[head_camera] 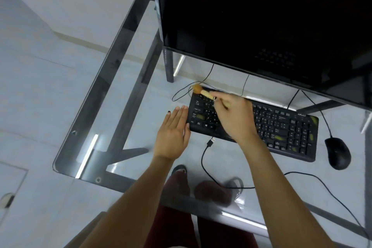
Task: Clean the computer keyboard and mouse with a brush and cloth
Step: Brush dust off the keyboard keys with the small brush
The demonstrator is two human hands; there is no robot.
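Gripping brush (203,91), right hand (234,118) sweeps keyboard (281,129) far-left edge.

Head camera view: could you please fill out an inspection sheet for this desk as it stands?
Surface: glass desk on a dark metal frame; floor and the person's feet show through it.
Job's things: black keyboard lies flat with yellowish smudges on it; black mouse sits apart to its right; brush has its bristles at the keyboard's far left corner. Cloth: nothing seen.
Clutter: nothing seen.
Hands: right hand grips the brush handle over the keys; left hand has straight fingers, resting against the keyboard's left edge.
Cables: loose USB plug lies unplugged in front of the keyboard; thin cables loop behind it.
Surroundings: dark monitor stands behind the keyboard; pale tiled floor.
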